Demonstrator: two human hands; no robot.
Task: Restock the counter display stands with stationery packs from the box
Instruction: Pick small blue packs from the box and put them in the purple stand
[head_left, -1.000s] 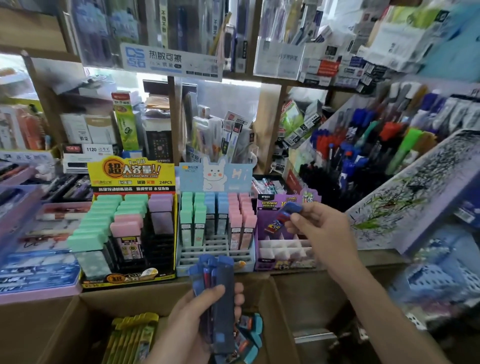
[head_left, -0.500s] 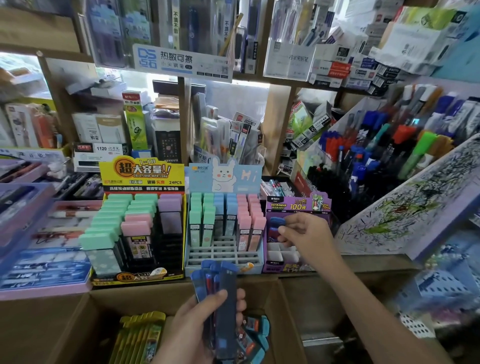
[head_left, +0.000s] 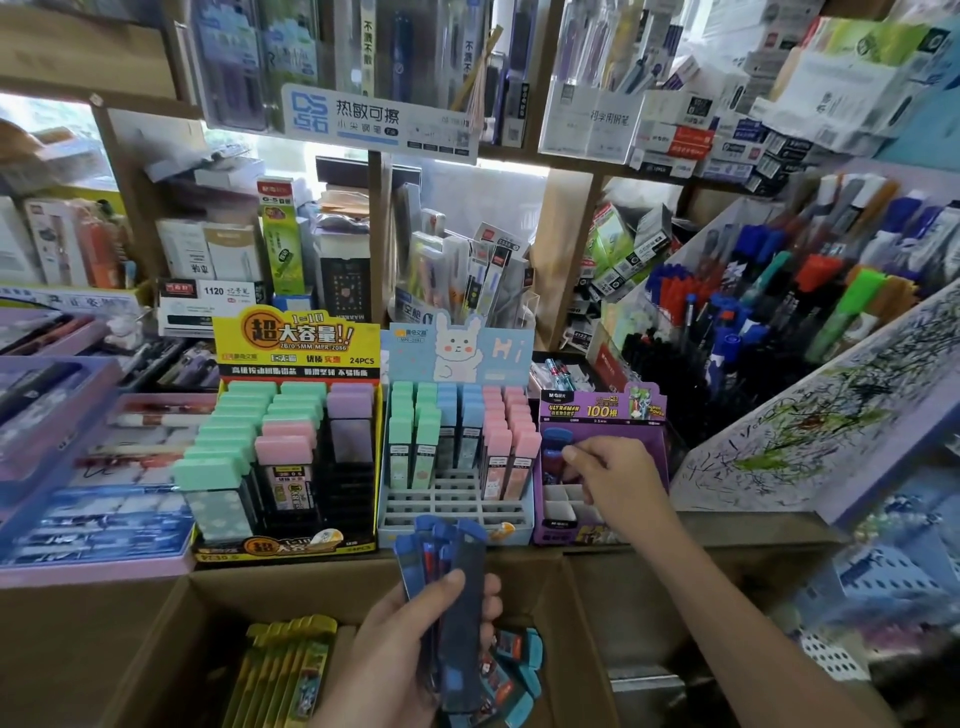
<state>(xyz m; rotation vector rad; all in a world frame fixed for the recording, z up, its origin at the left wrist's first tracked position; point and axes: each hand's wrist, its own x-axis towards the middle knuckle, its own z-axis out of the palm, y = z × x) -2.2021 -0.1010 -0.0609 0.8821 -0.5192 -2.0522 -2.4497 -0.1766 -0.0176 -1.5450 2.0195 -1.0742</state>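
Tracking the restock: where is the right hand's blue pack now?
Head view, right of centre: the right hand pinches the blue pack at the back-left corner of the purple display stand, beside the rabbit-card stand.

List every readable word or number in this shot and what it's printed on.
"超大容量!!", "24PCS": yellow stand header
"Hi": blue bunny stand header
"ULTRAMAN", "100根": purple stand header
"热敏可擦": shelf sign
"1120": white box
All other small print: too blurred to read.
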